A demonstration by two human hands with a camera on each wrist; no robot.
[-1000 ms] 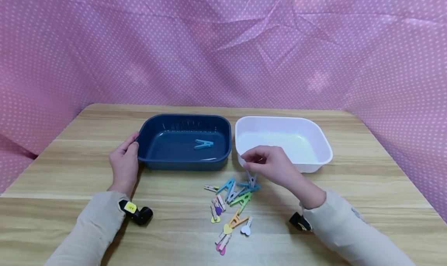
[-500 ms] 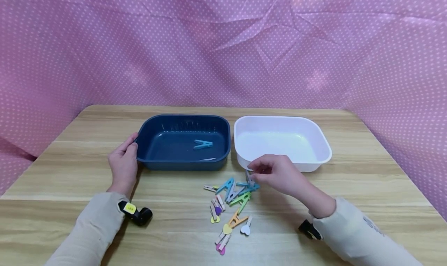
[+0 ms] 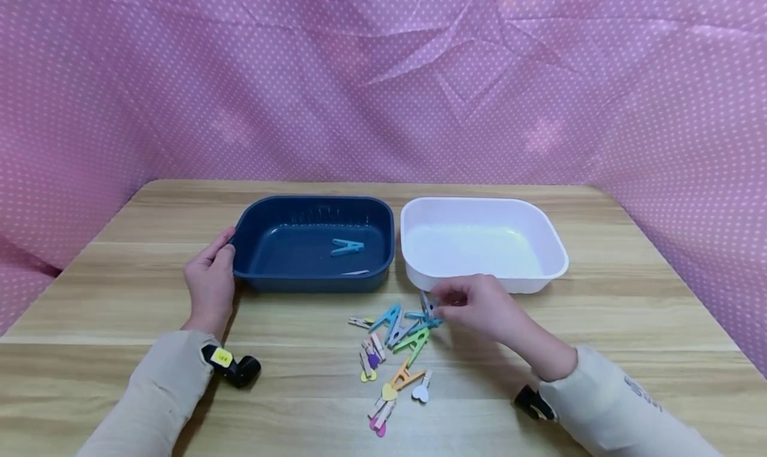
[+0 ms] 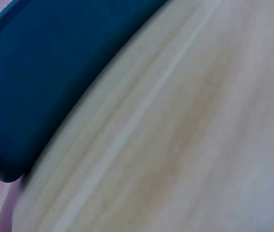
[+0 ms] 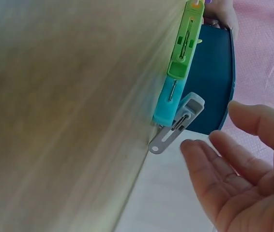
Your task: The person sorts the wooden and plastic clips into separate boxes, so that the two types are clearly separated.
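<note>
My left hand (image 3: 210,284) grips the left end of a dark blue plastic tub (image 3: 311,285); the tub's side wall (image 4: 54,72) fills the upper left of the left wrist view. My right hand (image 3: 482,305) is over the near side of the clothespin pile, fingers bent and thumb apart. Right by its fingertips a grey clothespin (image 5: 179,124) leans up at a slant on a light blue clothespin (image 5: 167,104). In the right wrist view nothing lies between thumb and fingers. A green clothespin (image 3: 413,340) lies beside them.
A white tub (image 3: 479,244) stands right of the blue one, behind my right hand. A light blue clothespin (image 3: 347,246) lies inside the blue tub. Nearer me are an orange clothespin (image 3: 404,377) and several small wooden pegs with hearts, one white (image 3: 421,394). Pink dotted cloth (image 3: 383,77) hangs behind.
My right hand has come down and slightly right from the white tub's near rim to the grey clothespin. My left hand keeps its hold on the blue tub.
</note>
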